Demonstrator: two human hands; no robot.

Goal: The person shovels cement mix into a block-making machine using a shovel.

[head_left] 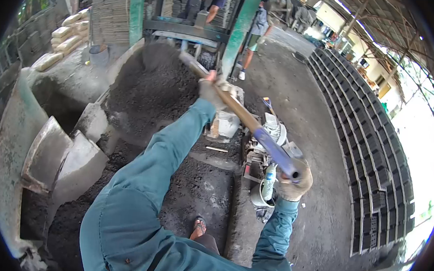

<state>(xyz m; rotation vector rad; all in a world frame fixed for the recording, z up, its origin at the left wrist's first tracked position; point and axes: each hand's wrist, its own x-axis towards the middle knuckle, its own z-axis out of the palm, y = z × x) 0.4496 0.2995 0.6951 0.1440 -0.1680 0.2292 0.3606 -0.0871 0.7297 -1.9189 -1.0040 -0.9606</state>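
A long shovel (245,116) with a wooden shaft and a blue grip end slants across the view from upper left to lower right. Around the middle of the shaft, my left hand (212,92) is closed, wearing a dirty glove. My gloved right hand (296,181) grips the blue end at the lower right. The shovel's far end points over a heap of dark, damp-looking mix (148,84); I cannot make out its blade clearly. Below the right hand, a plastic bottle (269,182) stands in a white bucket (259,195).
A green-framed machine (233,37) stands ahead, with a person's arm (213,13) behind it. Another person (254,41) stands to its right. Stacked dark blocks (360,144) line the right side. Concrete slabs (50,147) and sacks (66,42) are left. A motor-like machine (271,134) sits near the shovel.
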